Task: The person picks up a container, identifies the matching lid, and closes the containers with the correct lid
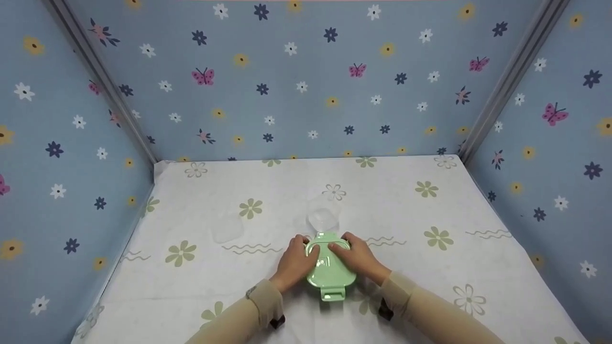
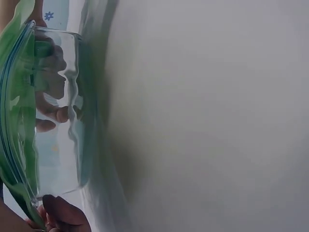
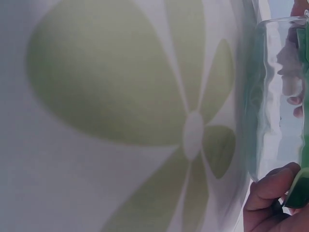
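Observation:
A glass food container with a light green snap lid (image 1: 332, 276) is between both hands at the table's near middle. The left hand (image 1: 293, 263) grips its left side, thumb on the lid's top and fingers at the far corner. From the right, the right hand (image 1: 362, 258) grips it too, with its thumb also over the lid. The clear glass body (image 2: 58, 164) shows under the lid in the left wrist view, close over the cloth. Fingers (image 3: 273, 188) curl beside a lid flap (image 3: 299, 191) in the right wrist view. The lid's near flap (image 1: 333, 294) sticks outward.
A clear, rounded piece (image 1: 322, 219) lies just beyond the container. Farther left is another flat transparent piece (image 1: 227, 229). A white flowered cloth (image 1: 406, 215) covers the table, with blue patterned panels (image 1: 306, 110) on three sides.

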A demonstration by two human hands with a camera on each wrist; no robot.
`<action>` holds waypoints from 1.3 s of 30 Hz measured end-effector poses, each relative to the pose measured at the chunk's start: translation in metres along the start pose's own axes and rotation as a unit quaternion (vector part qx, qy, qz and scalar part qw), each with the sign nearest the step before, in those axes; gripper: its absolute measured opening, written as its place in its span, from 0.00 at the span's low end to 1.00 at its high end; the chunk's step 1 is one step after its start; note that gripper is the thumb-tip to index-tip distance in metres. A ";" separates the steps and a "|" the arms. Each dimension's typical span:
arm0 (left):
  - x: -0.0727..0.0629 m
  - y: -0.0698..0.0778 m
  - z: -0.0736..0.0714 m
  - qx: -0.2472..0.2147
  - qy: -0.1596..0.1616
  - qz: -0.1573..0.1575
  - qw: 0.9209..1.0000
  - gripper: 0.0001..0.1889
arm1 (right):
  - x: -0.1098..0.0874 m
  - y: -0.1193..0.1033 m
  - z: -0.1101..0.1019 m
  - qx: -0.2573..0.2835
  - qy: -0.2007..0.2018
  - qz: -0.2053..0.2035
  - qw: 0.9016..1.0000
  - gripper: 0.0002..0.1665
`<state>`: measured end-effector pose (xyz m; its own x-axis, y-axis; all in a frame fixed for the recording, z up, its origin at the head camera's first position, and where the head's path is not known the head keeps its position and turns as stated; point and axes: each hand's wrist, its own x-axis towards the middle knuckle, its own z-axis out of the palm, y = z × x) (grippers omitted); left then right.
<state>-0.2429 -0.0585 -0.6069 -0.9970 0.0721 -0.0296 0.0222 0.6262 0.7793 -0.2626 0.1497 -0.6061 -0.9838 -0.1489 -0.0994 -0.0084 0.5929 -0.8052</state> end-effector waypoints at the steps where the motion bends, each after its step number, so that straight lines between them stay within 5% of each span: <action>1: -0.001 -0.002 -0.002 -0.001 -0.003 0.001 1.000 0.23 | 0.000 0.000 0.000 -0.001 -0.001 -0.002 1.000 0.21; 16: -0.017 -0.020 -0.029 0.008 -0.050 0.002 0.999 0.38 | 0.000 -0.001 -0.001 -0.013 0.003 -0.007 1.000 0.22; 39: -0.031 -0.019 -0.041 0.007 -0.064 -0.023 0.998 0.33 | 0.000 0.001 0.001 -0.006 -0.003 0.008 1.000 0.23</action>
<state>-0.2156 -0.1045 -0.5947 -0.9793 0.1407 -0.1453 -0.0214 0.6420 0.7664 -0.2620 0.1492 -0.6074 -0.9828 -0.1438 -0.1159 0.0054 0.6049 -0.7963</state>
